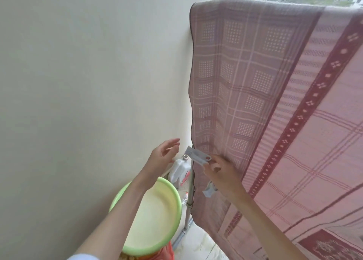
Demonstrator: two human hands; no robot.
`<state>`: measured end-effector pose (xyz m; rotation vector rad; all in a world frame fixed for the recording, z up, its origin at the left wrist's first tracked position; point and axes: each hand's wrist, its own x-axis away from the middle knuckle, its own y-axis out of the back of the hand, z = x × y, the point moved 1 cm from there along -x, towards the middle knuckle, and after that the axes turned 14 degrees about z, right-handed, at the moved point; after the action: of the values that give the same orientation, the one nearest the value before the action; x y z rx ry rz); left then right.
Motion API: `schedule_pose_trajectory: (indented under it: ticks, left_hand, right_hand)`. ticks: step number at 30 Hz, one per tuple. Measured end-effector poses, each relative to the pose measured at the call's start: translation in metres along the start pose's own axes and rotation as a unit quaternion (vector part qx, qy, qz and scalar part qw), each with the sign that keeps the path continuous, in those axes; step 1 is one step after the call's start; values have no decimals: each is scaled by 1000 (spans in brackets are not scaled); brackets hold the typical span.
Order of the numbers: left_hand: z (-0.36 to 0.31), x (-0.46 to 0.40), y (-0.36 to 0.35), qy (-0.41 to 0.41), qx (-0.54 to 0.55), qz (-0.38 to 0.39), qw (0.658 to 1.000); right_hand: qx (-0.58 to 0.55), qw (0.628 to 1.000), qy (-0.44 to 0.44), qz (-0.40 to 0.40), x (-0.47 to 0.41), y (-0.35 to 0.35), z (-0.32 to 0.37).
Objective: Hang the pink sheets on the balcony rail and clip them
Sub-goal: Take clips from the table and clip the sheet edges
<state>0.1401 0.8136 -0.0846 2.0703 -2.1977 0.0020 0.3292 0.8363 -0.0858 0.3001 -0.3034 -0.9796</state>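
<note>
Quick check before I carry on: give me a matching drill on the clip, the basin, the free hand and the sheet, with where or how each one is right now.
Things:
1. white clothes clip
2. green basin
3. left hand
4. pink patterned sheet

States:
A. open and holding nothing, near the wall
B. draped over the rail, hanging down
C. pinched in the right hand at the sheet's left edge
D. low down beside the wall, under the left forearm

Pairs: 1-C, 2-D, 3-A, 4-B
</note>
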Motion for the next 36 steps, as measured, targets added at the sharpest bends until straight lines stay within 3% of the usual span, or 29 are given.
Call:
schedule_pose_trajectory:
  ticks: [5,12,15,18,22,25,30,33,36]
  left_hand:
    - [-6,-69,11,-16,-41,132,990]
    - [-4,-104,15,-47,-94,303,947]
    - [-3,-111,26,-63,-93,320,941]
    - [-8,-110,29,-79,-26,333,939]
    - [-24,-108,20,-153,-93,257,950]
    - [-28,-112,16,-219,-161,199,942]
    - [-31,-116,20,-254,-214,179,926]
    - [-33,-120,24,-244,-209,199,926]
    - [-37,-124,30,-221,-199,248,922]
  right_hand:
    - [96,993,-33,-60,-17,7,-6]
    - [130,981,-44,-139,-27,-4,-1]
    - [120,976,-70,-169,-32,-14,-1]
    - [129,963,-98,-217,-30,-24,-3]
    - [93,959,-113,-243,-24,-38,-3]
    - [30,959,-122,-254,-23,-45,-1]
    - [-141,937,-156,-278,-23,-63,5]
    - [-326,886,-167,-284,-26,-76,5]
    - [-508,821,-87,-248,-36,-92,7]
